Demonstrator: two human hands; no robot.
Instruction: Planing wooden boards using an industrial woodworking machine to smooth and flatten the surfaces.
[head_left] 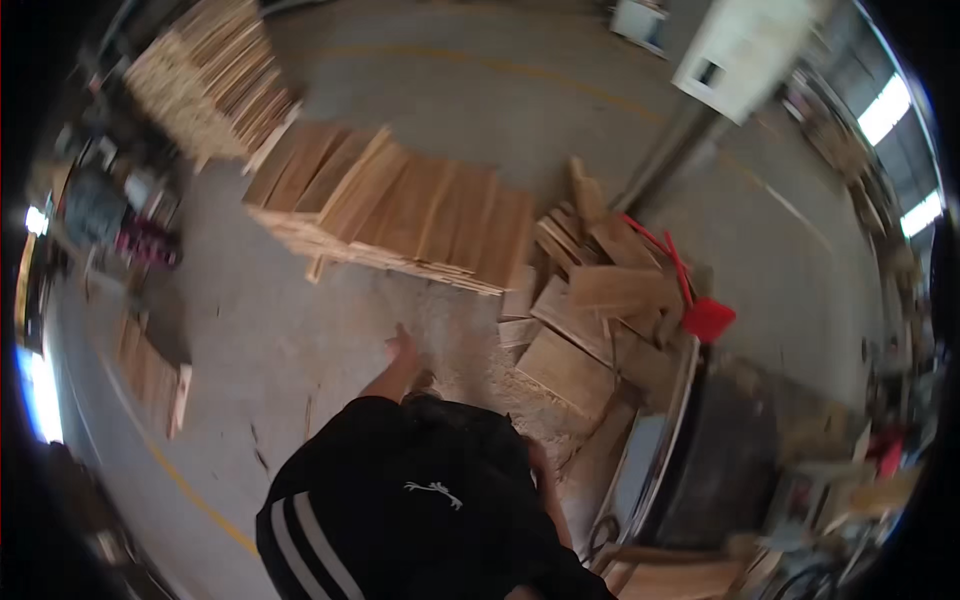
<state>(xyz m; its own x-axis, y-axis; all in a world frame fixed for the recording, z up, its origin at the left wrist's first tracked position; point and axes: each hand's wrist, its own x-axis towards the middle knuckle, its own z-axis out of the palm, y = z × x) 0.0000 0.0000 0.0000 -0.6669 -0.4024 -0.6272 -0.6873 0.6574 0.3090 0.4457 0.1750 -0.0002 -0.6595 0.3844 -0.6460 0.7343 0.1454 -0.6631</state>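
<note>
My left hand point(402, 345) reaches forward over the concrete floor, with a finger stretched out and nothing visible in it. It is nearest to a low stack of wooden boards point(430, 215) in front of me and does not touch it. My right hand point(538, 458) hangs close against my body, partly hidden by my black top. Blur hides its fingers, so I cannot see whether it holds anything. Ahead to the right lies a loose heap of wooden offcuts point(570, 370), with sawdust around its near edge.
A taller board stack point(215, 80) stands at the far left. A red tool with a broad blade point(708, 319) leans by the heap. Behind it rises a post with a pale box point(740, 55). A dark machine or bin point(715, 450) stands right. More boards point(150, 370) lie left.
</note>
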